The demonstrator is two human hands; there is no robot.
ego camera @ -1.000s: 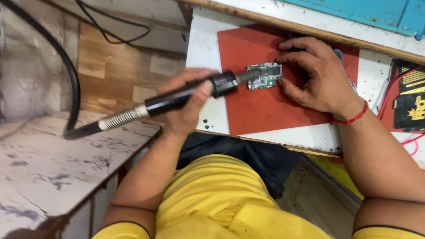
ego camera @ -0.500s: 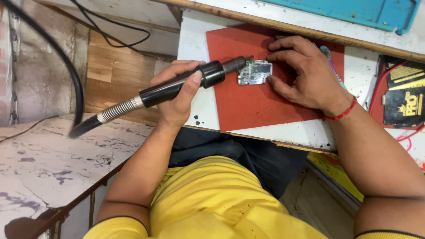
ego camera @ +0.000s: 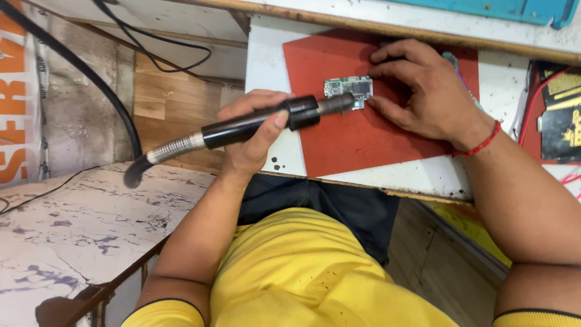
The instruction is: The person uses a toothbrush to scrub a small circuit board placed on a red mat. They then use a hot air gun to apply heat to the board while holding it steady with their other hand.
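Left hand (ego camera: 257,136) wrapped round black hot-air wand (ego camera: 254,124), nozzle over small green circuit board (ego camera: 349,91); right hand (ego camera: 426,91) spread flat, fingertips pinning board on red mat (ego camera: 357,142); black-and-yellow flat package (ego camera: 560,115) at right table edge; orange-and-white sign (ego camera: 15,103) far left.

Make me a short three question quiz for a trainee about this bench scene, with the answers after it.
1. True or false: the left hand holds the black hot-air wand.
2. What does the right hand press on? A) the small green circuit board B) the black hose C) a screwdriver
3. What colour is the mat under the board?

Key: 1 true. 2 A, with fingertips at the board's right edge. 3 red, lying on the white bench top.
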